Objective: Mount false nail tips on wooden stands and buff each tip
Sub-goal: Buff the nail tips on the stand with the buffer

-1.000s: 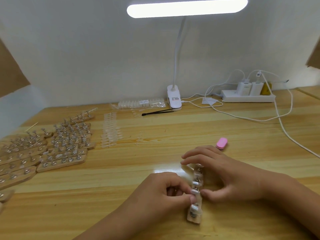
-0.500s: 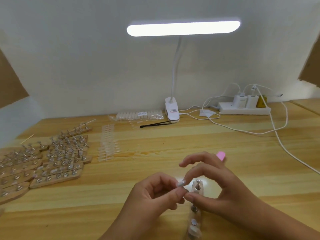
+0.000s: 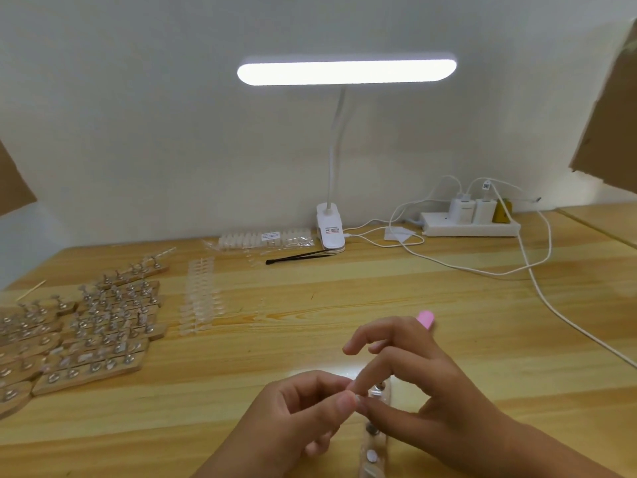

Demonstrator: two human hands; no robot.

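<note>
A wooden stand [image 3: 374, 443] with metal pegs lies lengthwise at the bottom middle of the table, partly behind my hands. My left hand [image 3: 296, 415] and my right hand [image 3: 413, 384] meet just above its far end. Thumb and forefinger of both hands pinch a small clear nail tip [image 3: 356, 398] between them; it is mostly hidden by the fingertips. The right hand's other fingers are raised and spread. A pink buffer [image 3: 426, 319] lies on the table just beyond my right hand.
Several wooden stands with pegs [image 3: 86, 332] lie in rows at the left. Strips of clear nail tips [image 3: 200, 298] lie beside them. At the back are a bag of tips [image 3: 265, 238], black tweezers [image 3: 296, 258], a clip lamp [image 3: 330, 229] and a power strip [image 3: 470, 227] with cables.
The view tilted upward, so the stand slid toward the bottom edge. My hands lifted off the stand and now hold a nail tip between them above its far end.
</note>
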